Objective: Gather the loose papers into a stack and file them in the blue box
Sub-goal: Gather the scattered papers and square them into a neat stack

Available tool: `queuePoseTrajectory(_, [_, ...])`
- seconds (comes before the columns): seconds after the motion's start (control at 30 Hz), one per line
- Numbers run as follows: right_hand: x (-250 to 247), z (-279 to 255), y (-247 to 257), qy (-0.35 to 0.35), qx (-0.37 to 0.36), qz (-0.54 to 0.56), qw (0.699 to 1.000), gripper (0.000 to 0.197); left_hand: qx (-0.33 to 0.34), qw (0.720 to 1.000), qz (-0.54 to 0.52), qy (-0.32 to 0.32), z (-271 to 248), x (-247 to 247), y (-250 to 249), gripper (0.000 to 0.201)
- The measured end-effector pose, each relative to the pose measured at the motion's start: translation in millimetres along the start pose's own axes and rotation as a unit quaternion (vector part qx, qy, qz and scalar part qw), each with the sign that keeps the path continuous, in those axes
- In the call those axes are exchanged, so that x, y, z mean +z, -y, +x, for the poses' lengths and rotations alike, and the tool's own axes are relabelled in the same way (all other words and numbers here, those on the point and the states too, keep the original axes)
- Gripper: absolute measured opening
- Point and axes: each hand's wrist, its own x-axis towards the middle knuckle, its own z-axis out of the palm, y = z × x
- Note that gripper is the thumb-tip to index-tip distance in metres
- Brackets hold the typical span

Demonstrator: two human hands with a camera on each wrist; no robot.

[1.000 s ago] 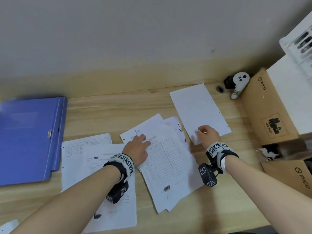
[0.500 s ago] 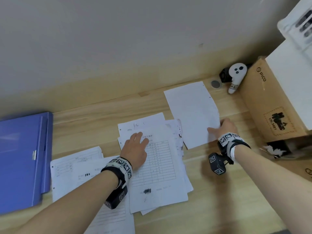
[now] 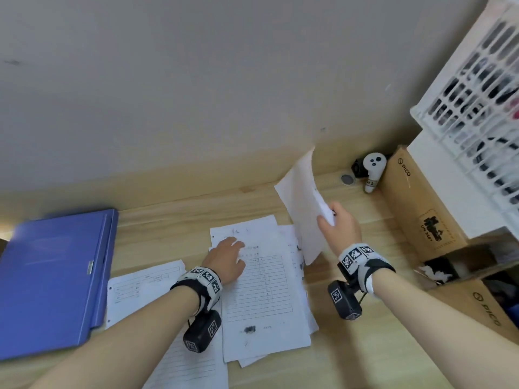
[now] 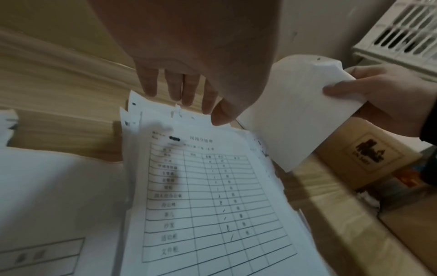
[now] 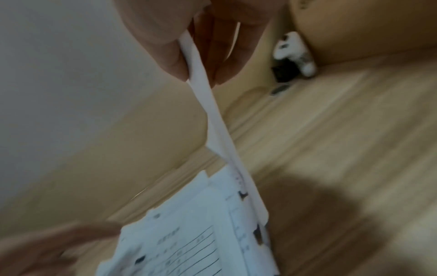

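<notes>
Desk (image 3: 365, 346) now bare under blank sheet (image 3: 303, 203), lifted pinched in right hand (image 3: 341, 223); left hand (image 3: 226, 258) stays flat on papers (image 3: 266, 299)

"PICO" — on cardboard boxes (image 3: 415, 203)

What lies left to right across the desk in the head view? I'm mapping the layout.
Blue box → left hand flat on the papers → sheet pinched in the right hand → white controller → cardboard box.

Wooden table (image 3: 168, 220) under papers (image 3: 261, 299), blue box (image 3: 53, 276).
</notes>
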Motion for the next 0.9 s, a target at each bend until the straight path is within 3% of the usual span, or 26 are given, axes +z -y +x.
queuePoseTrajectory(0.17, [14,-37,47,0.074,-0.111,-0.042,0.99,0.01,-0.013,0.997,-0.03,-0.069,-36,-22,20,0.056])
queuePoseTrajectory(0.3, [32,-68,53,0.123,-0.162,-0.034,0.979,0.025,-0.012,0.984,-0.068,-0.164,-64,-26,39,0.055])
queuePoseTrajectory(0.43, [51,-97,42,0.16,-0.156,-0.026,0.974,0.018,0.004,0.974,-0.03,-0.223,-89,-13,54,0.082])
queuePoseTrajectory(0.53, [63,-118,36,0.201,-0.149,-0.018,0.968,0.02,0.013,0.979,0.009,-0.202,-104,9,61,0.082])
queuePoseTrajectory(0.7, [79,-154,30,0.291,-0.09,-0.059,0.951,0.004,-0.061,0.988,-0.015,-0.144,-123,48,59,0.041])
queuePoseTrajectory(0.8, [94,-167,18,0.368,-0.061,-0.067,0.925,0.01,-0.091,0.99,-0.059,-0.095,-129,70,65,0.031])
queuePoseTrajectory(0.9, [106,-173,10,0.439,-0.03,-0.042,0.897,0.034,-0.097,0.991,-0.091,-0.028,-132,86,75,0.041])
